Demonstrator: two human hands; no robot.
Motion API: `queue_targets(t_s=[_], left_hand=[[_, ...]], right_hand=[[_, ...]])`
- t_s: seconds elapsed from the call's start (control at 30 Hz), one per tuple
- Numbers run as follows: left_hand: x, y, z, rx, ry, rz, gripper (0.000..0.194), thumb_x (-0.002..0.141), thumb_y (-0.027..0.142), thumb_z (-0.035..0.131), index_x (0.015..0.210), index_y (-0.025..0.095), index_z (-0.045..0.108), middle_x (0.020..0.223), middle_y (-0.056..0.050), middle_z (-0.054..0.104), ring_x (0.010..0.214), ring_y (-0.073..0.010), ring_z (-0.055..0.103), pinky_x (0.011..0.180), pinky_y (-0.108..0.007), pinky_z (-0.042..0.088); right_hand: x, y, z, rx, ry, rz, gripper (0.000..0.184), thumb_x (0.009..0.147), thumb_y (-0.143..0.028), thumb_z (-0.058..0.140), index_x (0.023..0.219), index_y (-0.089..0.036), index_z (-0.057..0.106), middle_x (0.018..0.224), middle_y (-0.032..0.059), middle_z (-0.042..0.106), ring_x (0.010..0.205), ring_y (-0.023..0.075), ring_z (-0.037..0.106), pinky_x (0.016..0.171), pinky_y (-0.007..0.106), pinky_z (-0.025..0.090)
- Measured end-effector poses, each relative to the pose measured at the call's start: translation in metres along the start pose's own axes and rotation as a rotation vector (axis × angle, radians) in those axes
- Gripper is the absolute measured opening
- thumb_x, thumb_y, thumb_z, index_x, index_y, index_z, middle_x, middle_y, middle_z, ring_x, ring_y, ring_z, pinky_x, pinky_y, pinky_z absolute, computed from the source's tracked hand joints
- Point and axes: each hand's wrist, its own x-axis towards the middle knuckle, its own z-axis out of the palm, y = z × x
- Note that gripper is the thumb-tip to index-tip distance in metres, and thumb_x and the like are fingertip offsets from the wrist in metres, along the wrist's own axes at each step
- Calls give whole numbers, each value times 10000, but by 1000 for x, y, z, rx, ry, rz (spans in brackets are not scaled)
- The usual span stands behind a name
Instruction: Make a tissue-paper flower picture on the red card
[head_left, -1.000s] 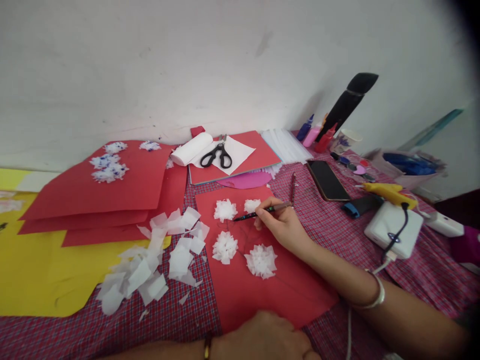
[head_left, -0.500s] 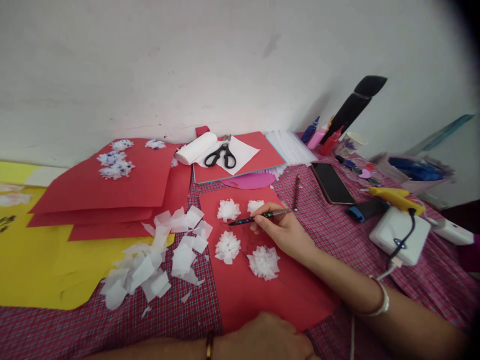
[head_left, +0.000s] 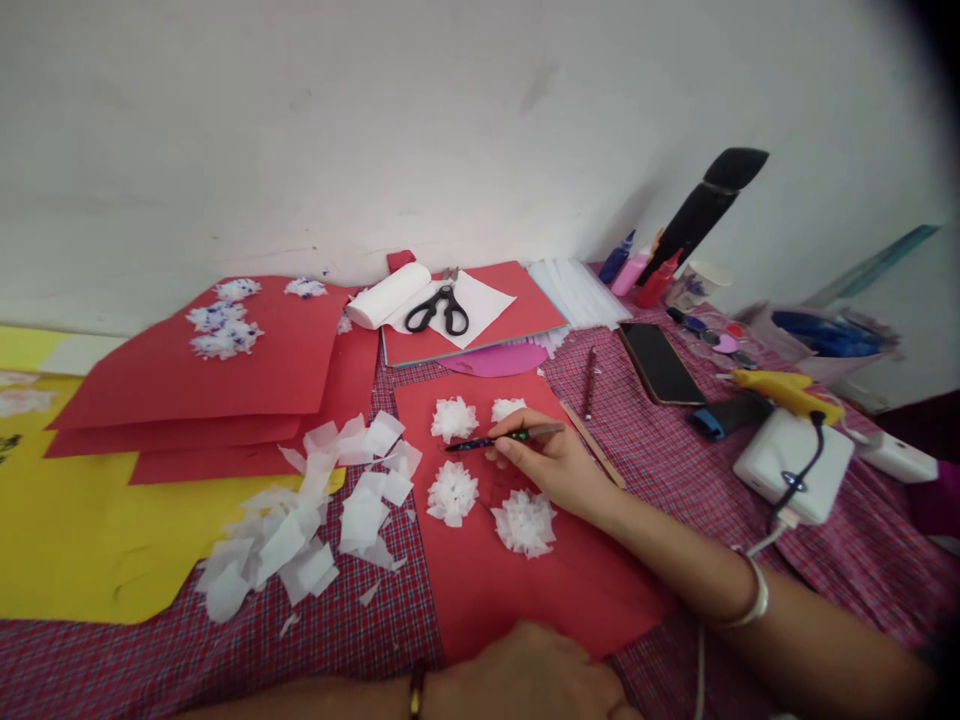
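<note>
My right hand [head_left: 551, 460] is closed on a dark pen [head_left: 499, 438], its tip touching a red sheet of paper [head_left: 510, 580] between several white tissue flowers [head_left: 452, 418]. One flower [head_left: 452, 492] lies left of the hand, another [head_left: 524, 521] just below it. My left hand [head_left: 529, 672] rests at the bottom edge on the near end of the red sheet, fingers curled under and mostly out of sight.
White tissue scraps [head_left: 315, 520] lie left of the sheet over yellow paper [head_left: 82, 530]. More red sheets [head_left: 217, 380], black scissors [head_left: 437, 310], a tissue roll [head_left: 386, 296], a phone [head_left: 659, 362], a yellow glue gun [head_left: 780, 393], a white charger [head_left: 793, 464] and paint bottles [head_left: 637, 270] stand around.
My right hand and the pen have slid a little to the left across the red sheet. A thin stick is now uncovered right of the hand. My left hand has stayed put.
</note>
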Motion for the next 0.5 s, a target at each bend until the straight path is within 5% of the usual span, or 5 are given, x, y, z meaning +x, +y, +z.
queue_targets(t_s=[0.1, 0.27, 0.5], left_hand=[[1, -3, 9, 10, -46, -20, 272, 944, 340, 568, 1144, 157, 590, 1107, -79, 620, 903, -184, 631, 773, -371, 550], [5, -4, 13, 33, -104, -12, 319, 930, 434, 532, 748, 185, 614, 625, -13, 626, 552, -133, 579, 495, -227, 470], [3, -2, 0, 103, -90, -4, 335, 911, 462, 556, 725, 184, 564, 595, 6, 613, 492, -129, 532, 391, -233, 333]], right_hand=[[1, 5, 1, 23, -1, 7, 183, 829, -385, 632, 865, -206, 627, 742, 21, 652, 661, 146, 627, 631, 276, 509], [2, -1, -1, 48, -22, -7, 130, 824, -335, 617, 837, -206, 616, 735, 14, 645, 672, 145, 623, 640, 276, 500], [0, -6, -14, -2, 140, -35, 121, 849, -279, 553, 754, -206, 533, 564, -30, 536, 511, 120, 509, 521, 257, 418]])
